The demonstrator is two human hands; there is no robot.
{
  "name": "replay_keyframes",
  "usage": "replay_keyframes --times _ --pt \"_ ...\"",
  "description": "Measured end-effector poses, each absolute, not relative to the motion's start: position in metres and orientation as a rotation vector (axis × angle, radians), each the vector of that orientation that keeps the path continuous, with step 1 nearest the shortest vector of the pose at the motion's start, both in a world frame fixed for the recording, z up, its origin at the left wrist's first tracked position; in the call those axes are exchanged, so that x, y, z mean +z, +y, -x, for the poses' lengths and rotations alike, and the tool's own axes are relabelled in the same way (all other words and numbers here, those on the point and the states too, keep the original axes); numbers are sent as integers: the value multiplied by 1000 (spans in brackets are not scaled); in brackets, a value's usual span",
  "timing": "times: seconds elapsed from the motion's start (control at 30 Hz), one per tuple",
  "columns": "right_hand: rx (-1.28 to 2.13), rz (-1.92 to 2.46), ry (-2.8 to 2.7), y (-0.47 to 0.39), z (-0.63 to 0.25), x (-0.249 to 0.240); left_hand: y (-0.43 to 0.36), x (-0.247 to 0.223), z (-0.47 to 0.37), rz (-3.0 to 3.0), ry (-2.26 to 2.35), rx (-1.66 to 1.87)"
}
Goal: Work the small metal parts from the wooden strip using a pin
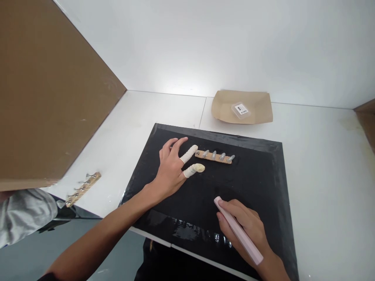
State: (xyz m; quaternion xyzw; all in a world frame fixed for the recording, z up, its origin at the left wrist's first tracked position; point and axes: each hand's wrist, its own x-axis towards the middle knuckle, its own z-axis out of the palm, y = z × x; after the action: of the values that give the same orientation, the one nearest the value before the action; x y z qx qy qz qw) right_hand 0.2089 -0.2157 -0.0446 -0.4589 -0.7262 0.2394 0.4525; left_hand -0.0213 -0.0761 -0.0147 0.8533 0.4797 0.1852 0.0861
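Observation:
My left hand (172, 166) is over the black mat (249, 179) with its fingers spread; white covers sit on its thumb and index finger. The index fingertip is at the left end of a tan strip (213, 156) that bears several silvery-grey pieces. Whether the fingertip touches the strip is hard to tell. Nothing shows between the fingers. Near the mat's front right part, my right hand (246, 226) is closed around a pale pink bar (238, 230), which points up and left toward the strip.
A brown paper tray (260, 107) at the back holds a small clear case with a label (241, 110). A second strip with metal pieces (83, 189) lies at the left table edge. Brown board (52, 86) stands on the left, beside another person's grey sleeve (27, 214).

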Motion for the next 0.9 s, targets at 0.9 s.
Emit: replay_keyframes --times 0.9 --pt "623 1150 -1799 -215 -208 -43 -65 -8 17 -2312 1728 474"
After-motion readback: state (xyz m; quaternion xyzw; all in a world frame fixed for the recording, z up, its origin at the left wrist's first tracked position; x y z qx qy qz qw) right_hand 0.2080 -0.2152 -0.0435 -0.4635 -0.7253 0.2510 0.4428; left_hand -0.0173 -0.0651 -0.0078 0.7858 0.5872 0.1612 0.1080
